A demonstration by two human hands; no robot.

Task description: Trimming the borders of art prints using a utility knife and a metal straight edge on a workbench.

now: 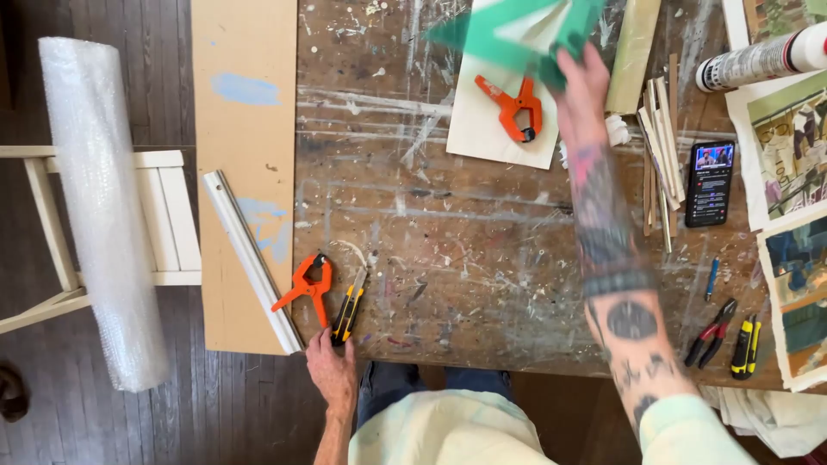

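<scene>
Green sheet [517, 34], blurred and folded in angles, was at the far edge of the table [448, 232], pinched in the fingers of your right hand [581, 86], your tattooed forearm stretched out across the boards; beneath it lay a pale card [482, 129] with an orange spring clamp [513, 108] on it; just right of your wrist a loose bundle of thin wooden strips [662, 146] ran alongside a black phone [710, 182] with a lit screen. Your left hand [332, 368] rested at the near edge, fingers curled loosely, touching the butt of a yellow-and-black utility knife [348, 312]; whether it gripped the knife you could not tell; a second orange clamp [306, 288] sat just beside it, and a white moulding strip [250, 258] lay slanted on the brown board [245, 155] overhanging the left edge. The middle of the table, paint-spattered, was open between your arms; a white tube with a printed grey label [758, 58] lay at the far right corner; red pliers [711, 332] and another yellow knife [746, 346] lay near right; a roll of bubble wrap [99, 207] rested on a white chair [164, 215] well apart.
</scene>
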